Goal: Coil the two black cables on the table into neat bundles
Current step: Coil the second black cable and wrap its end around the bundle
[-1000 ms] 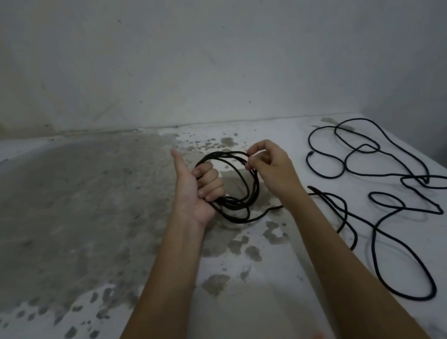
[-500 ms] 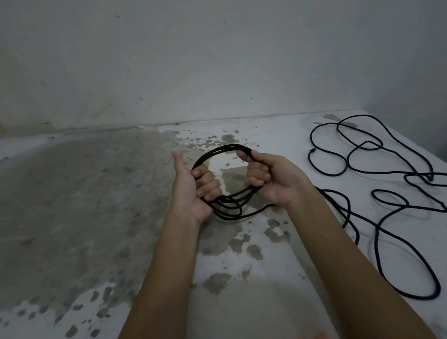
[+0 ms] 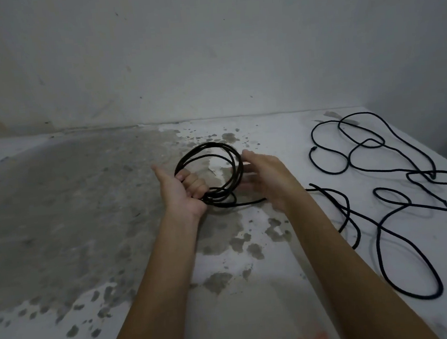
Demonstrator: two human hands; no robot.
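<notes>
Left hand [image 3: 182, 192]: my fingers curled round lower-left arc of coil [image 3: 216, 144], thumb raised clear. Firm hold. Coil: several black loops, standing tilted above table [image 3: 59, 209].

Right hand [image 3: 267, 178]: fingers extended, nothing held, just beside coil's right arc. Blurred, contact cannot be confirmed.

Tail [image 3: 246, 202] leaves coil's bottom, passes behind my right wrist.

Loose cable [image 3: 428, 174]: sprawled in open loops on table's right side, uncoiled. Table surface white, large grey worn patches.
</notes>
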